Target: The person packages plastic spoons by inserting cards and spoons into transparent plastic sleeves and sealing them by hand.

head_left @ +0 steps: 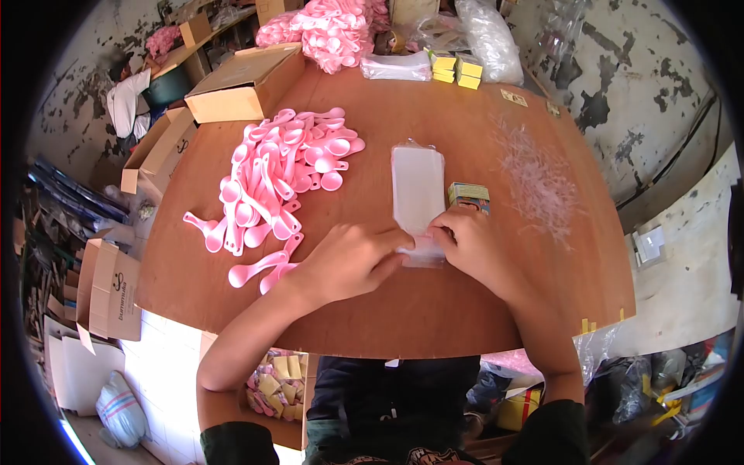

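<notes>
A stack of clear plastic bags [418, 182] lies lengthwise on the brown table in front of me. At its near end, my left hand [349, 256] and my right hand [471, 246] are closed in pinches on either side of a plastic bag [423, 252]. The fingertips partly hide the bag's edges. Just beyond my right hand sits a small green and yellow printed box or card stack [470, 194], its lower part covered by the hand. Left of my hands is a large heap of pink plastic scoops [271, 170], with a few loose scoops [256, 269] close to my left forearm.
Thin clear plastic strips [542, 178] are scattered at the right. A cardboard box [244, 81], bagged pink scoops [333, 35] and yellow packets [467, 71] stand along the far edge. An open carton [302, 438] holds packed items below. Another person [126, 101] is at far left.
</notes>
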Available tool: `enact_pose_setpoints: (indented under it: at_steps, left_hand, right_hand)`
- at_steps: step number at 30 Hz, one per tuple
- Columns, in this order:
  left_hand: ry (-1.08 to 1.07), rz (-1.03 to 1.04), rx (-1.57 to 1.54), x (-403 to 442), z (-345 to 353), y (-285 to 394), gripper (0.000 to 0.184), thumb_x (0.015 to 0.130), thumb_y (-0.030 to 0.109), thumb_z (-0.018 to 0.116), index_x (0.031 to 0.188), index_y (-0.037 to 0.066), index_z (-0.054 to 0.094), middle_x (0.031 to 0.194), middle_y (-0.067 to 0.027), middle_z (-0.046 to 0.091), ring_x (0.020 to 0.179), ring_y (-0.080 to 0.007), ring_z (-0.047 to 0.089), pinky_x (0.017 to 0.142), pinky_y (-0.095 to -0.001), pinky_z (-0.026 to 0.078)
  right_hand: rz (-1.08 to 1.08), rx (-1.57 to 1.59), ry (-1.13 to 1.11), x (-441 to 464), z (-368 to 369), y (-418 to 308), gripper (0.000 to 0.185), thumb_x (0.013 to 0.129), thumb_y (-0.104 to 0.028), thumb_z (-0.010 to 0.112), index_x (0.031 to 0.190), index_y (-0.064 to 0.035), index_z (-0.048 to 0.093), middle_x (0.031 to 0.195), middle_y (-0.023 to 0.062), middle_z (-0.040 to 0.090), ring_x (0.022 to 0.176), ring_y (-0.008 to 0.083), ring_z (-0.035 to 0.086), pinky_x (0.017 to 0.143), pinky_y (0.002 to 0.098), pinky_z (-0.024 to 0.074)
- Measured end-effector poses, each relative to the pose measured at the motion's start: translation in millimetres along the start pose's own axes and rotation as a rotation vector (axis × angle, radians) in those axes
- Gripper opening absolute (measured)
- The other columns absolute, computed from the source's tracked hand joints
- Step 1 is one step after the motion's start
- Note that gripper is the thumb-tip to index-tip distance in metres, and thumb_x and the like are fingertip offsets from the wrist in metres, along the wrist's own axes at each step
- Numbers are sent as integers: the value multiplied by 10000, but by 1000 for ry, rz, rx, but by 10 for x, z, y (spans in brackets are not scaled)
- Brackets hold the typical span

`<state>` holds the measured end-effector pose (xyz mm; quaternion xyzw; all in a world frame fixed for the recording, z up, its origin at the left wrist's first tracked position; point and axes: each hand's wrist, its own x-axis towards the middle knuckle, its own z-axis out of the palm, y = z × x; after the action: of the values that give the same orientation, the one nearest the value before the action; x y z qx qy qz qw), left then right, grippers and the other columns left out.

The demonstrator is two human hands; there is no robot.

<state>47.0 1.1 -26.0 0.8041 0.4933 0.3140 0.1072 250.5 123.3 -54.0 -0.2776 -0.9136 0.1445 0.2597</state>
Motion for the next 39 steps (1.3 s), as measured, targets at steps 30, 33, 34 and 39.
enact_pose_setpoints:
  at_steps: [30, 33, 34, 39]
  left_hand:
    - [173, -304, -1503, -97, 65, -320, 180, 927, 98, 621, 1104, 74, 603, 893, -113, 674, 616, -161, 661, 716, -332, 587]
    - [195, -514, -1479, -74, 73, -314, 186, 933, 108, 615, 1116, 77, 609, 888, -106, 683, 611, -148, 662, 671, -314, 590]
    - [213, -563, -1448, -62, 75, -313, 224, 929, 112, 621, 1144, 51, 598, 893, -99, 694, 628, -149, 676, 637, -296, 590]
    - [200, -650, -1415, -50, 76, -306, 217, 929, 148, 631, 1069, -18, 634, 875, -106, 706, 624, -166, 690, 595, -265, 576]
  right_hand:
    - [-94, -182, -105, -64, -681, 199, 175, 769, -120, 721, 923, -43, 690, 873, 109, 658, 761, 313, 638, 676, 401, 511]
    - [-51, -156, -155, -66, -627, 257, 179, 744, -98, 735, 901, -21, 693, 863, 118, 663, 755, 315, 640, 681, 389, 512]
    - [-9, -128, -180, -62, -617, 276, 197, 724, -76, 754, 898, -5, 694, 865, 120, 667, 765, 312, 644, 682, 371, 512]
    - [-43, -66, -125, -63, -623, 335, 90, 774, -72, 692, 838, -10, 680, 852, 124, 659, 723, 311, 638, 666, 385, 512]
